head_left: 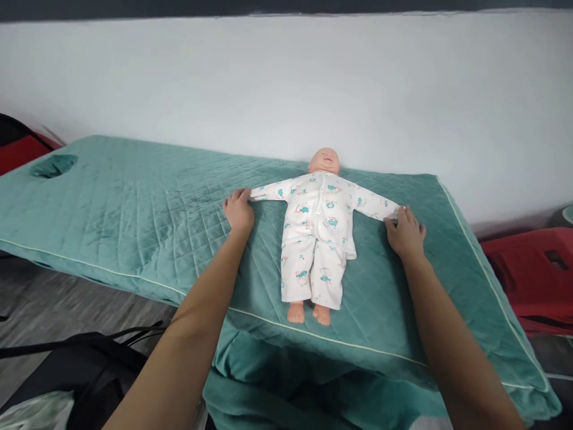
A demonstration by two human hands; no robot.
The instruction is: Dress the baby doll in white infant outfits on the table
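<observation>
A baby doll [326,160] lies on its back, its head by the wall and its bare feet toward me. It wears a white printed shirt [319,209], buttoned down the front, and matching trousers [313,272]. Both sleeves are stretched out to the sides. My left hand [239,210] is closed on the cuff of the sleeve at the left. At the right, my right hand [406,234] pinches the other sleeve's cuff. The doll's hands are hidden by the cuffs and my fingers.
Beneath the doll is a bed with a green quilted cover [134,203] and a face hole [54,166] at far left. A white wall [277,83] runs behind it. Red plastic chairs [528,269] stand at right. A black bag [89,370] sits at lower left.
</observation>
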